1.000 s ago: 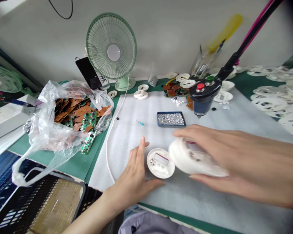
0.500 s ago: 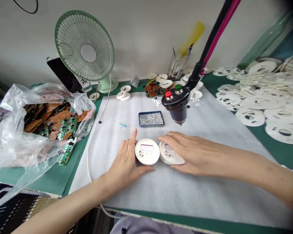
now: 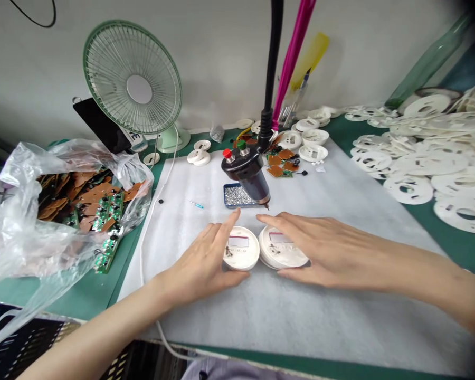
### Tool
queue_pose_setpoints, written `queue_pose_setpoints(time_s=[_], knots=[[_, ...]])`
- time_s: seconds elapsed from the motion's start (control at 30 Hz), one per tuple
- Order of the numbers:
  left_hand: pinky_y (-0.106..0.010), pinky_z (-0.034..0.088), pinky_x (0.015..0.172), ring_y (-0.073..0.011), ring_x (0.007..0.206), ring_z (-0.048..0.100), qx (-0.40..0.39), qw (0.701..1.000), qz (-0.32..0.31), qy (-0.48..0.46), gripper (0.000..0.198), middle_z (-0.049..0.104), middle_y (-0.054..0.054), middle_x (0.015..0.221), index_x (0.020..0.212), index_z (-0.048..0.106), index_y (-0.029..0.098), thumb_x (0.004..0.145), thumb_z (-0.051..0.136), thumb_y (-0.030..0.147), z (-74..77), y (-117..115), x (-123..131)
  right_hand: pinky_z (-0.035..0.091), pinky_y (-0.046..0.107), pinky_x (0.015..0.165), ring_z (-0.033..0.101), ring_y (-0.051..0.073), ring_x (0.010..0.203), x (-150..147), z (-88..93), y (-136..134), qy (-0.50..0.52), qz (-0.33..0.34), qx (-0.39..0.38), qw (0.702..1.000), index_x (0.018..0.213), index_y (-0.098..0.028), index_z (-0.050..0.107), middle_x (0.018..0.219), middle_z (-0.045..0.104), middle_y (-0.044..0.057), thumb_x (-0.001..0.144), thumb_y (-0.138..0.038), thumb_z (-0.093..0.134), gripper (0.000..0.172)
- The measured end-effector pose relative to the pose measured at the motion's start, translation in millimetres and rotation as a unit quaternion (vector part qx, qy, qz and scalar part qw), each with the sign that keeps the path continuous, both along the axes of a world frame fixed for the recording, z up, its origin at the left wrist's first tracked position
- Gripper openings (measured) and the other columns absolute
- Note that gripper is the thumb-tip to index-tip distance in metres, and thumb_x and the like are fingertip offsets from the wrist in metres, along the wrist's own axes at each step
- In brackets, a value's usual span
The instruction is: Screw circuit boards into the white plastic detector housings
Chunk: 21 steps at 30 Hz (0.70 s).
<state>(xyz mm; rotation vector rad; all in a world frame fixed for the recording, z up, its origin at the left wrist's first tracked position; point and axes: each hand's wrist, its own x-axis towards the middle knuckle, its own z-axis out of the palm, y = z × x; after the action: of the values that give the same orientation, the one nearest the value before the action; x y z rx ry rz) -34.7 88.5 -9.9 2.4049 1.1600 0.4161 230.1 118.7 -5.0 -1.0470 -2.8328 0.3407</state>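
Observation:
Two white round plastic housings with rectangular windows lie side by side on the pale sheet. My left hand [image 3: 203,258] curves its fingers and thumb around the left side of one housing [image 3: 243,257]. On the other side, my right hand [image 3: 320,250] grips the right housing [image 3: 283,256], which looks stacked on another round part; its fingers cover the right edge. Just above them hangs a dark electric screwdriver [image 3: 247,174] with red and green buttons, tilted, its tip pointing down over the gap. Neither hand touches it.
Behind the screwdriver sits a blue tray [image 3: 224,196] of small metal screws. A small blue screwdriver [image 3: 197,205] lies to its left. A plastic bag [image 3: 19,211] of circuit boards and a fan [image 3: 132,79] stand left. White discs [image 3: 463,211] are piled right; a white cable [image 3: 144,253] crosses the sheet.
The hanging screwdriver has swung left, now in front of the screw tray. The right housing has levelled and lies flatter under my right hand. My left hand has shifted slightly over its housing.

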Motion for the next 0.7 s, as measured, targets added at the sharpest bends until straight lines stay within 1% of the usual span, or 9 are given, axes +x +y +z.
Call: queue_pose_setpoints(time_s=[0.1,0.2,0.27,0.3,0.37,0.47,0.57,0.63,0.7], knots=[[-0.052,0.044,0.106,-0.0330,0.126,0.052,-0.013,0.998,0.038,-0.037,0.108,0.047,-0.016,0.141,0.155,-0.005,0.026,0.081,0.074,0.034,3.5,-5.3,-16.5,0.054,0.034,0.087,0.061,0.022,0.112,16.8,2.9,-5.2,-0.015,-0.057,-0.036,0.998,0.151,-0.027,0.028,0.136,0.052,0.006,0.086,-0.060,0.050,0.076],[-0.052,0.043,0.108,-0.0321,0.125,0.054,-0.017,0.992,0.120,-0.030,0.102,0.052,-0.015,0.137,0.155,0.001,0.027,0.082,0.072,0.037,6.4,-14.4,-45.1,0.054,0.035,0.092,0.059,0.023,0.117,39.2,-5.0,-12.4,-0.042,-0.178,-0.043,0.982,0.150,-0.033,0.026,0.143,0.046,0.003,0.082,-0.063,0.055,0.080],[-0.052,0.044,0.107,-0.0319,0.125,0.055,-0.025,0.987,0.160,-0.010,0.099,0.052,-0.015,0.137,0.155,0.004,0.027,0.082,0.071,0.037,4.7,-18.5,-60.5,0.054,0.035,0.096,0.057,0.023,0.121,47.6,-11.1,-14.5,-0.046,-0.225,-0.061,0.971,0.150,-0.034,0.026,0.146,0.043,0.002,0.082,-0.061,0.055,0.078],[-0.052,0.045,0.106,-0.0316,0.125,0.055,-0.031,0.986,0.167,0.000,0.099,0.052,-0.014,0.138,0.155,0.004,0.027,0.083,0.071,0.036,2.5,-19.2,-64.8,0.053,0.036,0.098,0.056,0.023,0.122,48.8,-12.8,-14.1,-0.045,-0.226,-0.075,0.970,0.150,-0.034,0.027,0.146,0.041,0.003,0.083,-0.059,0.054,0.076],[-0.053,0.045,0.105,-0.0314,0.125,0.054,-0.036,0.986,0.159,0.018,0.099,0.051,-0.014,0.138,0.154,0.002,0.028,0.083,0.071,0.033,-3.1,-18.1,-66.3,0.053,0.037,0.098,0.055,0.024,0.122,46.5,-12.9,-11.2,-0.055,-0.195,-0.101,0.974,0.151,-0.032,0.027,0.147,0.040,0.005,0.085,-0.058,0.049,0.074],[-0.055,0.045,0.104,-0.0313,0.125,0.053,-0.027,0.989,0.144,0.030,0.100,0.051,-0.013,0.137,0.154,0.000,0.030,0.083,0.071,0.030,-9.7,-14.8,-58.3,0.053,0.040,0.101,0.052,0.026,0.127,41.3,-8.3,-5.9,-0.083,-0.150,-0.117,0.978,0.153,-0.029,0.023,0.149,0.035,0.008,0.083,-0.062,0.048,0.082],[-0.053,0.045,0.105,-0.0298,0.126,0.052,-0.029,0.989,0.145,0.022,0.102,0.050,-0.012,0.135,0.154,-0.002,0.032,0.083,0.071,0.030,-10.5,-15.1,-53.4,0.055,0.038,0.099,0.052,0.027,0.127,43.0,-5.6,-5.3,-0.086,-0.159,-0.115,0.977,0.154,-0.025,0.023,0.152,0.030,0.009,0.080,-0.068,0.049,0.090],[-0.052,0.043,0.108,-0.0292,0.130,0.048,-0.036,0.989,0.142,0.020,0.102,0.047,-0.012,0.138,0.154,-0.004,0.033,0.085,0.071,0.033,-9.0,-17.1,-54.1,0.055,0.036,0.099,0.053,0.025,0.126,46.0,-6.0,-6.9,-0.081,-0.168,-0.111,0.976,0.154,-0.026,0.020,0.153,0.029,0.008,0.083,-0.068,0.046,0.086],[-0.052,0.041,0.109,-0.0288,0.132,0.047,-0.036,0.989,0.141,0.025,0.098,0.045,-0.012,0.140,0.154,-0.004,0.033,0.087,0.069,0.036,-7.7,-18.9,-55.7,0.055,0.035,0.099,0.054,0.024,0.125,47.3,-6.6,-8.6,-0.072,-0.162,-0.111,0.978,0.154,-0.027,0.021,0.150,0.034,0.007,0.086,-0.066,0.045,0.082]])
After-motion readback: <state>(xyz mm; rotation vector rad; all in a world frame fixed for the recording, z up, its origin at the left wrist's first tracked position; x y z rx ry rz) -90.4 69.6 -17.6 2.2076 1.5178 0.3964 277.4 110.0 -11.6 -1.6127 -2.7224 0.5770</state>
